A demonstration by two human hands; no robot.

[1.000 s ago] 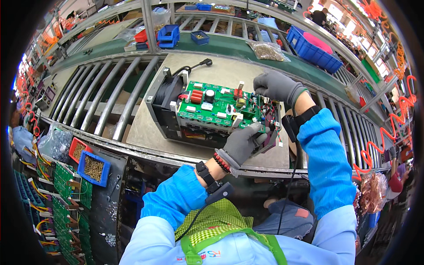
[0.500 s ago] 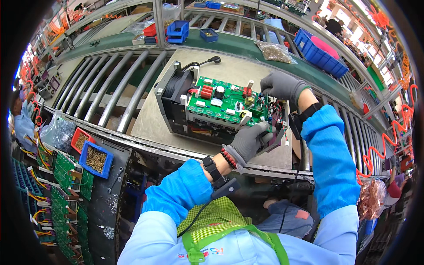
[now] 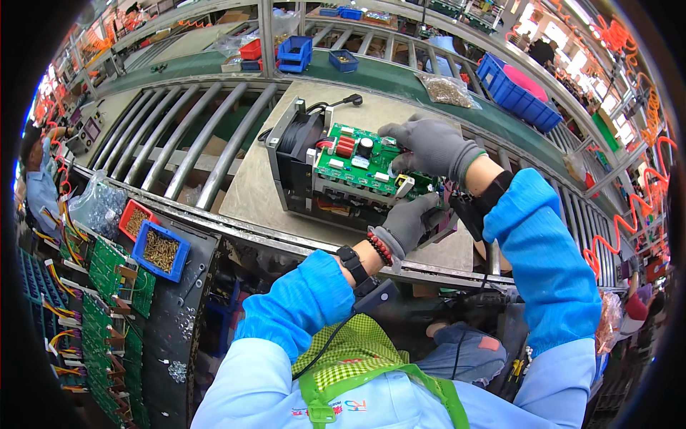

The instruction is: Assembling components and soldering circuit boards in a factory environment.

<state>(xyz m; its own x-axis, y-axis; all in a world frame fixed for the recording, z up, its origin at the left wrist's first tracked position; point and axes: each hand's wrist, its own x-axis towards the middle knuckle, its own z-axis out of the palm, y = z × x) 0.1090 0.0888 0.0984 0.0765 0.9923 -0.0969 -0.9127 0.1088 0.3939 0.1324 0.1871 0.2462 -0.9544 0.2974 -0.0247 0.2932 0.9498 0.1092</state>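
Under right fingers [image 3: 394,133], beside left fingers [image 3: 428,203] (grips unclear), lies a green circuit board [image 3: 374,163].

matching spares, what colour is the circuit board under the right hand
The circuit board is green, head view.

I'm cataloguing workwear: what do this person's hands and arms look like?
The left hand and right hand wear grey gloves. Behind each is a black strap with a dark device; the left side also has a red-beaded bracelet and black cable. Bright-blue oversleeves cover light-blue shirt sleeves.
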